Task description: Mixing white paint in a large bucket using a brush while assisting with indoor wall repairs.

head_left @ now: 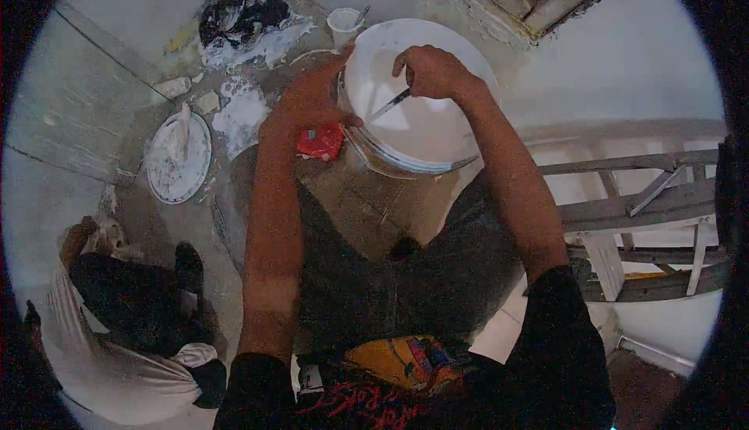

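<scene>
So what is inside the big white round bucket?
The big white round bucket holds smooth white paste. The right hand dips a thin metal blade in; the left hand grips the rim. The blade's tip and the bucket's depth are hidden.

White bucket (421, 129), inside coated white, rim ring grey-metal. Blade of the tool (390, 104) silver-grey. Small packet (320, 142) red with a blue spot. Floor (140, 55) grey concrete, splashed white. Round lid (179, 157) white, smeared grey. Bag (242, 15) black, glossy. Small cup (344, 24) white. Wooden ladder (640, 196) grey, paint-flecked. Shirt (406, 367) black with red and yellow print, probably lettering.
</scene>
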`<state>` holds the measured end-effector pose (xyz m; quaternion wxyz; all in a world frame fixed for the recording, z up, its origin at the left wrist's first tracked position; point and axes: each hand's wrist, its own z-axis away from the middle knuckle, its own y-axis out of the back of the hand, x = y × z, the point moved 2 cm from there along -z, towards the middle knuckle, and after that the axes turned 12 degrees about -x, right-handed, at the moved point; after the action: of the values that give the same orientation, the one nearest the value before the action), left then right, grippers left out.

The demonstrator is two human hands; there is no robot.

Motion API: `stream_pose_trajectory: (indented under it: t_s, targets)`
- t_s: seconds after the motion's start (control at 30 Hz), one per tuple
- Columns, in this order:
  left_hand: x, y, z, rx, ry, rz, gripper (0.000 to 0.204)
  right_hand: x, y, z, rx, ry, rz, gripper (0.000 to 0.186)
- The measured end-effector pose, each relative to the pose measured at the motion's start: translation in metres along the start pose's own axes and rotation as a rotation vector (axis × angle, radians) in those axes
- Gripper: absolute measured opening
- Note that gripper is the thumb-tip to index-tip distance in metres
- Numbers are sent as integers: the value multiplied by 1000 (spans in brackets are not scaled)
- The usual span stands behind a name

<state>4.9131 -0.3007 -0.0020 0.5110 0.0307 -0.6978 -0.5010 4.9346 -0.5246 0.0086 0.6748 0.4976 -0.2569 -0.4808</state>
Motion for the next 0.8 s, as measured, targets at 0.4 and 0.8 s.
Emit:
stream_pose_trajectory:
  t_s: [0.4, 0.8]
  targets:
    - [12, -7, -2, -50, 106, -262, 116, -2, 26, 23, 89, -260, 61, 37]
    - [-8, -16, -12, -36, -41, -107, 121, -9, 18, 28, -284, -387, 127, 34]
